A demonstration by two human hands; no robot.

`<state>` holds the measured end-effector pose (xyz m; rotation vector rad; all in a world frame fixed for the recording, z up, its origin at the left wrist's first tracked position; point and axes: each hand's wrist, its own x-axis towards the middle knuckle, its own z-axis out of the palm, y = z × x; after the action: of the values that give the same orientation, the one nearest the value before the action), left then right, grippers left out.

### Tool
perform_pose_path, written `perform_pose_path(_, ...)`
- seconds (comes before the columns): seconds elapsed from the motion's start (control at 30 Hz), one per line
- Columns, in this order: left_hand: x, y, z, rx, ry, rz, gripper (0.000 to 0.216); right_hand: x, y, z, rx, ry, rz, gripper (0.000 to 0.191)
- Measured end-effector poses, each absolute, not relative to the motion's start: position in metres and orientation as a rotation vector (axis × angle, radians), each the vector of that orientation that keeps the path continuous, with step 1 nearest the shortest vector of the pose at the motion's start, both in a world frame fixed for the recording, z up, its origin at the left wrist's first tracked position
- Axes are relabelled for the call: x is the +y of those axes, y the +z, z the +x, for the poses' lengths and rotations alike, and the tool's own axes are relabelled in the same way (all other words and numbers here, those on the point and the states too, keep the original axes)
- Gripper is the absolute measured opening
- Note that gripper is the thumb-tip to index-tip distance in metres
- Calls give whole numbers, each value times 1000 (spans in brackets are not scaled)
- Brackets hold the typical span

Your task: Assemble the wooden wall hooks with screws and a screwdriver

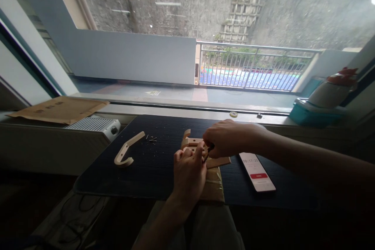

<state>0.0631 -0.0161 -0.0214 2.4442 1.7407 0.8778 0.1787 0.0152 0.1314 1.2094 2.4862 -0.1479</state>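
Pale curved wooden pieces with drilled holes (pixel 195 141) lie on a brown taped block (pixel 215 187) at the table's front. My left hand (pixel 190 170) is closed over these pieces, its fingers pressing them from the near side. Just above, my right hand (pixel 222 136) grips a dark tool with a thin shaft (pixel 208 150), tilted down toward the wood by my left fingers. Its handle and tip are mostly hidden, so its exact kind does not show. Beneath my right hand a flat wooden end (pixel 221 162) sticks out to the right.
On the dark table (pixel 140 183), a loose wooden hook (pixel 124 152) lies left, beside several small screws (pixel 152 139). A phone with a running timer (pixel 258 172) rests right. A tape roll (pixel 233 114) and teal box (pixel 316 112) sit on the windowsill; a brown envelope (pixel 61 109) lies far left.
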Motion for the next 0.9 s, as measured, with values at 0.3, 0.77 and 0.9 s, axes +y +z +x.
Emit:
perform_pose_path(0.3,-15,-24,62,1763,882,2472,55,10,136,175,2524,-44,1090,18)
perform_pose_path(0.77,-14,-23,62,1743,892,2492,55,10,135,175,2482,-36,1130,17)
perform_pose_path(0.9,-13,-24,62,1757,895,2497,54,10,136,176,2554,-53,1038,17)
